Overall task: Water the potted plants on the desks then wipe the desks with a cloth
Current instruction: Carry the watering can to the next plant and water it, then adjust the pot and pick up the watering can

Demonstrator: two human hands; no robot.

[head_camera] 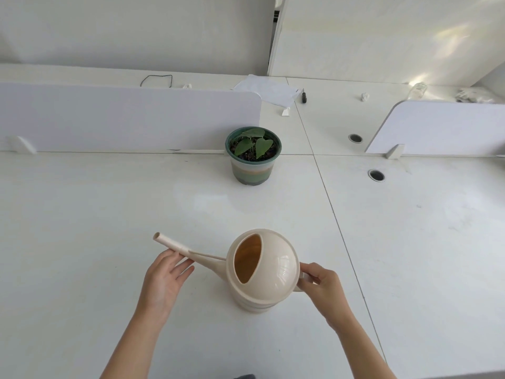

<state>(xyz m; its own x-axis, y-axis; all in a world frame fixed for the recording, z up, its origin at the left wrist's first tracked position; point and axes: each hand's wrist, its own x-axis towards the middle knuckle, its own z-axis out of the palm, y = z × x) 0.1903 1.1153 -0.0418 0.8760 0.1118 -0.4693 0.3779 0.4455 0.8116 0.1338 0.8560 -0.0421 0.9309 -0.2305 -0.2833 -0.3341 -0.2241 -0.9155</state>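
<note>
A cream watering can [269, 272] stands upright on the white desk [109, 214] in front of me, its long spout pointing left. My right hand [322, 287] grips the handle on the can's right side. My left hand [164, 274] lies under the spout with straight fingers touching it. A potted plant [253, 155] with a few green leaves in a green-rimmed pot sits farther back, beside the end of a partition. No cloth is in view.
Low white partitions [123, 119] [442, 129] divide the desks. Two cable holes [376, 175] [355, 138] lie to the right. On the far desks are a paper sheet [267, 90], a black pen [304, 96], a black cord [156, 80] and crumpled scraps.
</note>
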